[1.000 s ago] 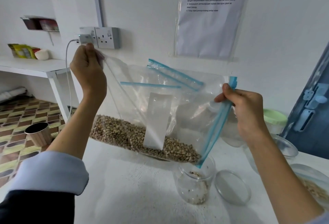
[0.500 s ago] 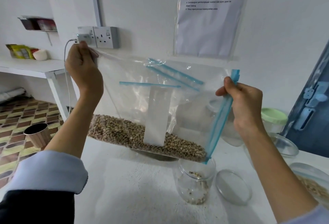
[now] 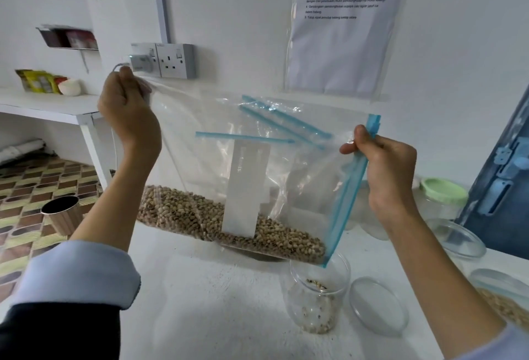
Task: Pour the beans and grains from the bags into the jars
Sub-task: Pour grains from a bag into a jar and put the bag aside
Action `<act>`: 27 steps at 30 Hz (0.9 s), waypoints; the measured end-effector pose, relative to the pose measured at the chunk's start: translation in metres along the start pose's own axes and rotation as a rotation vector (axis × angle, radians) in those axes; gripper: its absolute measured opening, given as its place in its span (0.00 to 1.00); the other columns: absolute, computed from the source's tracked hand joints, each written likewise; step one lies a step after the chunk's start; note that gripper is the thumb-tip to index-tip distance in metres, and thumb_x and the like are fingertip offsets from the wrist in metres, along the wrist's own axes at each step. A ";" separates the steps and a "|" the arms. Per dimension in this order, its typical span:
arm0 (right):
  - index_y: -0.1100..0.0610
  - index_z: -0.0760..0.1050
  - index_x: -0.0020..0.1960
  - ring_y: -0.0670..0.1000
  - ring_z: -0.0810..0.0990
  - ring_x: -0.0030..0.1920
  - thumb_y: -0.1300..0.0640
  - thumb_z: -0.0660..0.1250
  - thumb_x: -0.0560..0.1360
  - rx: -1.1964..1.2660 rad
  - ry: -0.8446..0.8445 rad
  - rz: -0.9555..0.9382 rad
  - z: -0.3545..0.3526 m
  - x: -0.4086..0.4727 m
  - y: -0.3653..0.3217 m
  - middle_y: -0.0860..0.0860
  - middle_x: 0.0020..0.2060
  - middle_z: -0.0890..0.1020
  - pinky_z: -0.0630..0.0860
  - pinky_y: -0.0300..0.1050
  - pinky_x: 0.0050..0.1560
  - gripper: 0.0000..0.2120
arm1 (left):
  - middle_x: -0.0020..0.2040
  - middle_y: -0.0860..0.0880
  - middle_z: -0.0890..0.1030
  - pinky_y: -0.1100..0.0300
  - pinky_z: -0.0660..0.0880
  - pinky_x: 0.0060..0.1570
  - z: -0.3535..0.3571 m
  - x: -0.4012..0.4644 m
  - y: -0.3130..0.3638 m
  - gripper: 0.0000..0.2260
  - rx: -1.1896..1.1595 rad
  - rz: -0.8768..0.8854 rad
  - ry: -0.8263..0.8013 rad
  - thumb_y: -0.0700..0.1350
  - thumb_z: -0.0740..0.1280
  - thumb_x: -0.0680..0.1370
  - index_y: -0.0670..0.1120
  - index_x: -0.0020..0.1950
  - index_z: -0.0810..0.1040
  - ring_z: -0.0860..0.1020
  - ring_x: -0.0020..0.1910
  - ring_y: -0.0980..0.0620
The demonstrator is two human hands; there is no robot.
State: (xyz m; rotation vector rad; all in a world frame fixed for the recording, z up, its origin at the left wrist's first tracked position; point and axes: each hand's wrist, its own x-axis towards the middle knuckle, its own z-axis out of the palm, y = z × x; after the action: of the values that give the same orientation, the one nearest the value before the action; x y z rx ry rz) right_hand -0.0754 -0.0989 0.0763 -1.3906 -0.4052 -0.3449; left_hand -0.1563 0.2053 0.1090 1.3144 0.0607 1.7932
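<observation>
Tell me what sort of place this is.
Probably a plain indoor workroom set up for a task, not a home kitchen: a printed instruction sheet on the white wall, a white table, and a wall socket.

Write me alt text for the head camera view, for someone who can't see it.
Two hands hold a clear zip bag of beans tilted over an open jar on a white table: the left hand lifts a back corner, the right hand pinches the blue zip edge. A clear lid lies right of the jar.
</observation>
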 end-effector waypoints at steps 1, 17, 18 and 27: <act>0.52 0.79 0.25 0.42 0.76 0.36 0.53 0.68 0.76 0.009 0.012 -0.004 0.000 0.001 0.000 0.44 0.27 0.81 0.73 0.39 0.47 0.21 | 0.27 0.50 0.68 0.57 0.59 0.27 -0.001 0.001 -0.001 0.14 -0.014 -0.002 0.004 0.50 0.57 0.78 0.51 0.32 0.67 0.64 0.26 0.53; 0.54 0.79 0.29 0.38 0.75 0.32 0.54 0.68 0.75 0.038 0.019 -0.008 0.001 -0.002 0.000 0.43 0.25 0.80 0.71 0.30 0.40 0.16 | 0.27 0.52 0.69 0.67 0.61 0.27 0.001 0.001 0.009 0.15 -0.071 -0.015 -0.006 0.41 0.56 0.79 0.48 0.32 0.66 0.65 0.26 0.57; 0.54 0.79 0.29 0.38 0.75 0.32 0.54 0.68 0.76 0.045 0.019 -0.018 0.001 -0.002 0.000 0.43 0.25 0.80 0.71 0.30 0.41 0.16 | 0.27 0.51 0.69 0.67 0.61 0.27 0.001 0.001 0.010 0.15 -0.062 -0.012 -0.009 0.42 0.56 0.80 0.48 0.32 0.66 0.65 0.26 0.57; 0.55 0.79 0.29 0.37 0.75 0.32 0.55 0.68 0.76 0.011 -0.054 -0.038 0.002 -0.002 0.000 0.42 0.24 0.79 0.69 0.24 0.38 0.16 | 0.27 0.50 0.68 0.67 0.63 0.27 0.002 0.003 0.010 0.16 -0.094 -0.016 -0.006 0.41 0.55 0.80 0.47 0.32 0.67 0.65 0.26 0.57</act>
State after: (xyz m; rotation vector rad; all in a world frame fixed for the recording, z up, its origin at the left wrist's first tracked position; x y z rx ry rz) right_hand -0.0776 -0.0971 0.0755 -1.3850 -0.4780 -0.3355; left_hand -0.1607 0.2004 0.1175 1.2494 -0.0164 1.7568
